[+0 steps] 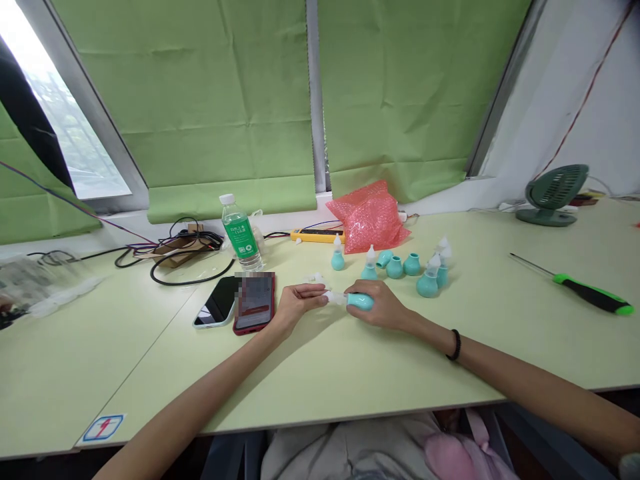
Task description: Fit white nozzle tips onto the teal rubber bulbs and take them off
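Between finger and thumb, my left hand (299, 305) pinches a translucent white nozzle (336, 298). My right hand (381, 303) is wrapped round a teal rubber squeeze bulb (361, 303), which lies sideways with its neck toward the nozzle. The two parts meet end to end or nearly so; I cannot tell how far one sits in the other. Small clear pieces (316, 277) lie just beyond my left fingers. Past my right hand stand loose teal bulbs (395, 268) without nozzles, one tipped over. Bulbs with nozzles fitted, like nasal aspirators (338, 255), stand around them.
Two phones (255, 303) lie left of my left hand, with a water bottle (241, 233) behind them. Tangled black cables (190, 247), a yellow power strip (317, 236) and a pink bubble-wrap bag (373, 217) line the back. To the right are a screwdriver (590, 293) and small fan (553, 193).
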Tool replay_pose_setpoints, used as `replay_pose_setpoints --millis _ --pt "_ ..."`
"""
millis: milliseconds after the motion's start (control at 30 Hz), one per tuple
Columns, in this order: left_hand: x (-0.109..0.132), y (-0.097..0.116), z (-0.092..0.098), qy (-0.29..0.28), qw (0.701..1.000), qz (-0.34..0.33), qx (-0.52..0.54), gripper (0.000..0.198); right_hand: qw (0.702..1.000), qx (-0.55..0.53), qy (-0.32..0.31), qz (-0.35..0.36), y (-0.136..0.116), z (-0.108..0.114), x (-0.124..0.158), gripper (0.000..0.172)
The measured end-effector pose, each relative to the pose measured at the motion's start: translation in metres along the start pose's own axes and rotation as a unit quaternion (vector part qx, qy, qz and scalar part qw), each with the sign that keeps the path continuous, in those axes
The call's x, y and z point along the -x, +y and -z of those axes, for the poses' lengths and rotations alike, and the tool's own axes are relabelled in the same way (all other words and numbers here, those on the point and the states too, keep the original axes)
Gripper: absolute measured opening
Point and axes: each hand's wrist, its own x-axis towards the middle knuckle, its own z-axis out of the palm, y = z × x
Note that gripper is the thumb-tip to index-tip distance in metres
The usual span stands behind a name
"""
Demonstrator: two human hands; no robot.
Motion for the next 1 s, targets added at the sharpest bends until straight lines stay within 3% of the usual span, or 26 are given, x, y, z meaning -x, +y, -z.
replay_pose_setpoints --millis 167,500,667,1000 --pt "0.001 0.004 0.003 -0.045 0.998 0.045 0.011 0.035 0.999 0.007 0.001 0.040 -0.002 0.004 0.002 0.017" --pt "0.003 0.017 0.009 -0.151 0.982 -0.010 -0.110 0.019 0.990 -0.045 -0.106 0.083 -0.005 0.015 0.000 0.012" --pt "0.006 0.022 0.008 -0.220 0.969 -0.030 -0.108 0.021 0.989 -0.040 -0.107 0.097 -0.006 0.017 0.001 0.013" --pt "0.005 0.018 0.006 -0.189 0.961 -0.050 -0.194 0.025 0.984 0.045 -0.116 0.127 -0.003 0.015 0.004 0.018"
